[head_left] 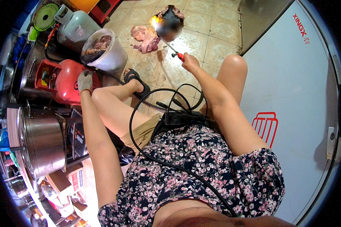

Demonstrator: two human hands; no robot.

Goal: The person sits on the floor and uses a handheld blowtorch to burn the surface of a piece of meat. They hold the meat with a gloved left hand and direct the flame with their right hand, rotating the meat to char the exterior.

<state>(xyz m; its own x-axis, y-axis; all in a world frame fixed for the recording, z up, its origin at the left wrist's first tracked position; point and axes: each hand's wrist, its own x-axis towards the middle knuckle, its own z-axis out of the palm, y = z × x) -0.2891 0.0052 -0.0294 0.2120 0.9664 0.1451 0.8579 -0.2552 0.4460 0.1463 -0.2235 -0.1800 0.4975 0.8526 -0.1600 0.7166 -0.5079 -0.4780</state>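
Note:
My right hand [191, 62] is closed around the red handle of a gas torch [172, 48], its thin metal tube pointing away from me. A yellow flame [155, 22] burns at its far end, beside a blackened, charred piece of meat [171, 22] on the tiled floor. Part of that piece is blurred. Just left of it lie pale and reddish raw pieces of meat [146, 39]. My left hand [85, 81], in a pale work glove with a darkened patch, is curled beside a red gas cylinder [67, 79]; what its fingers hold, if anything, is hidden.
A white bucket [117, 56] of meat stands left of my sandalled foot [136, 83], near a grey gas cylinder [79, 30] and a green fan [46, 17]. A large steel pot [41, 140] is at left. A white appliance [288, 90] borders my right side. Black hose [132, 113] loops across my lap.

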